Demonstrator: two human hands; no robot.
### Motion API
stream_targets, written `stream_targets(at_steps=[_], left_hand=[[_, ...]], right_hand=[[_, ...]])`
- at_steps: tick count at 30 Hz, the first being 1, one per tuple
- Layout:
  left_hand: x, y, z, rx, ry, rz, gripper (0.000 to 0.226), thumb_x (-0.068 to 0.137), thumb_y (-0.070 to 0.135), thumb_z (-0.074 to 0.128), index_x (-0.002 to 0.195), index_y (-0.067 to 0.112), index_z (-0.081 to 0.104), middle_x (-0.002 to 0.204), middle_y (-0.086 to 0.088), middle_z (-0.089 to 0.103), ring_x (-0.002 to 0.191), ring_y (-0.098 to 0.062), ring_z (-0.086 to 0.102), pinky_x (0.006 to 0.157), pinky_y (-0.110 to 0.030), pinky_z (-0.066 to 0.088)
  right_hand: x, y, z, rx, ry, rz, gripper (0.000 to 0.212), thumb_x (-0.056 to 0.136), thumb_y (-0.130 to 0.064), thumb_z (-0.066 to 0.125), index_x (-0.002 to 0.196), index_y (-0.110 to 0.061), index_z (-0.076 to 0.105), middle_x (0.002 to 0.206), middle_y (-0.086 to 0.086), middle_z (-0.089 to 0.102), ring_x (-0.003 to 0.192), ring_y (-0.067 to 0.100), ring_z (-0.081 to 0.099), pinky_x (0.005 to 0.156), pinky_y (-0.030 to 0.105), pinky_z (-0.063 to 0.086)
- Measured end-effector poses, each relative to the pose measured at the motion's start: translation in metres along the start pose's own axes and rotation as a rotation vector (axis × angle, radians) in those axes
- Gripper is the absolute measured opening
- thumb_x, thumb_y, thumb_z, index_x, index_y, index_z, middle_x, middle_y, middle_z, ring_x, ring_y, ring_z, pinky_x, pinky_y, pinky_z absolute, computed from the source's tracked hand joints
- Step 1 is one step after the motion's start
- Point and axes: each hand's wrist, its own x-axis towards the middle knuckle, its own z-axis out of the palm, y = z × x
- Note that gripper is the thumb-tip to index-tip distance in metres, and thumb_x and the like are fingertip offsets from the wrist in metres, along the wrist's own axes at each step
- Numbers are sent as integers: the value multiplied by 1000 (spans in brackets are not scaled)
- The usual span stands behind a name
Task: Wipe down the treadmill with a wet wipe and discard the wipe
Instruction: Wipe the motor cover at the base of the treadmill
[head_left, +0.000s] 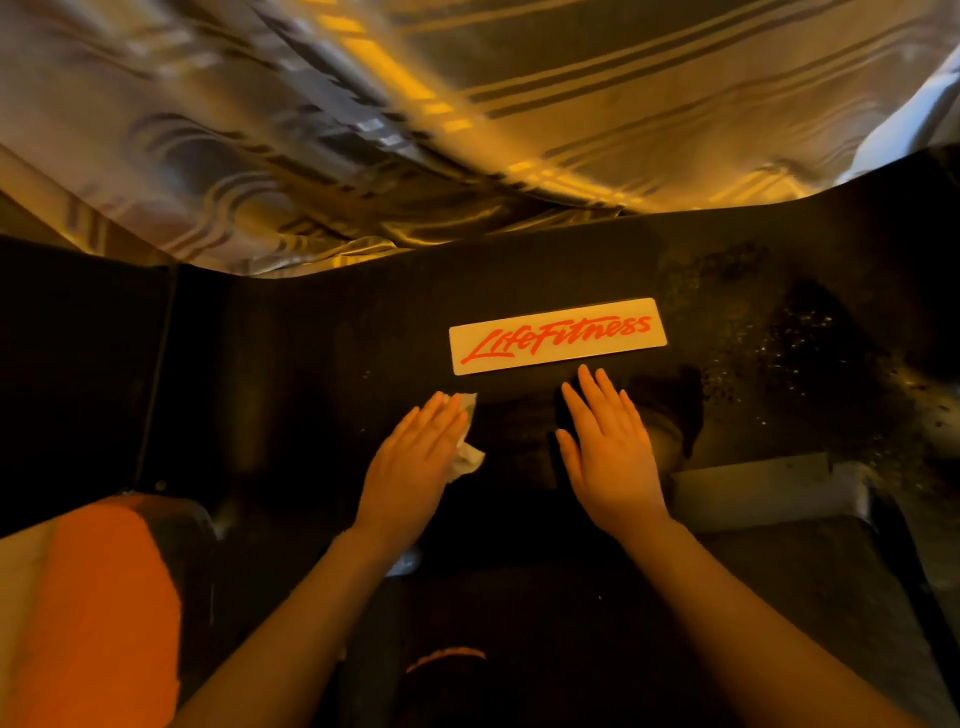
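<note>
I see the black plastic front cover of the treadmill filling the middle of the head view, dim warm light. White rectangular badge with red "LifeFitness" script sits on it, tilted slightly up to the right. My left hand lies flat on the cover just below and left of the badge, fingers straight, grip open, pressing the crumpled white wet wipe against the surface; the wipe pokes out from under the fingers on the right side and at the fingertips. My right hand is flat on the cover too, fingers straight and a bit spread, grip open and holding nothing, fingertips just below the badge. The hands are near each other, not touching. Pale dusty specks cover the surface to the right. Striped grey-gold patterned carpet lies beyond the cover. Orange fabric at lower left; can't tell what it is.
</note>
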Motion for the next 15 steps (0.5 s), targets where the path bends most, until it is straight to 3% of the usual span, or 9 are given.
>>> stream_targets(at_steps=[4, 7, 11, 15], left_hand=[[-18, -49, -3, -101, 100, -389, 76, 86, -2, 64, 152, 7, 28, 156, -12, 31, 146, -25, 21, 118, -41, 22], [8, -66, -9, -159, 108, -495, 75, 93, 0, 55, 156, 8, 13, 162, -11, 18, 150, -23, 10, 123, -41, 15], [29, -45, -13, -257, 89, -441, 65, 102, 32, 33, 157, 13, 3, 163, -2, 2, 151, -17, -1, 123, -36, 5], [0, -20, 3, -36, 21, -177, 65, 102, 41, 23, 155, 9, 5, 163, -7, 3, 150, -21, 3, 120, -36, 8]], right_hand=[[7, -8, 5, -8, -78, -14, 56, 105, -44, 30, 154, -16, 26, 163, 4, 10, 148, 16, -5, 119, 34, -2], [5, -7, 9, -35, -76, -29, 67, 98, -51, 16, 153, -14, 28, 162, 6, 14, 149, 20, 1, 119, 37, 3], [4, -6, 10, -58, -78, -31, 68, 98, -52, 17, 153, -13, 29, 162, 7, 17, 150, 22, 4, 119, 38, 5], [4, -7, 10, -76, -67, -33, 68, 98, -51, 20, 152, -11, 32, 161, 10, 20, 149, 23, 7, 119, 40, 9]])
